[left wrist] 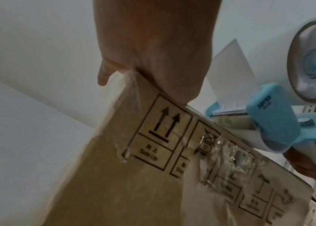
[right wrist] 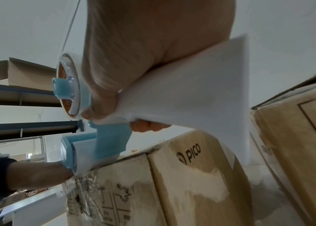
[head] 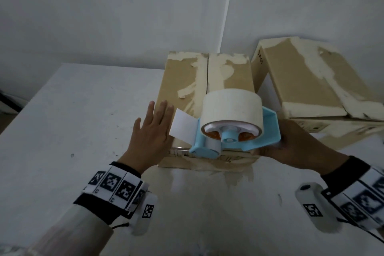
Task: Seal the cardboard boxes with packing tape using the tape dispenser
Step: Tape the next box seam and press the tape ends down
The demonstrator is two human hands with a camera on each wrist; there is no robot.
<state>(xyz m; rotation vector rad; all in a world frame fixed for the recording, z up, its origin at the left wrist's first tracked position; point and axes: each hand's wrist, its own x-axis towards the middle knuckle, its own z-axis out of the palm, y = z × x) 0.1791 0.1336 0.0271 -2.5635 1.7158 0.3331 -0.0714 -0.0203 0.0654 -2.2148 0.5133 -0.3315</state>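
We see a white table filling the lower frame, with a cardboard box at centre and a second box at the upper right, well apart from our hands. The tape dispenser, light blue and loaded with a pale tape roll, sits at the near edge of the centre box top. Our left hand lies flat on the box's left near corner, fingers straight and slightly spread. Our right hand, at centre right, wraps its fingers around the dispenser's handle.
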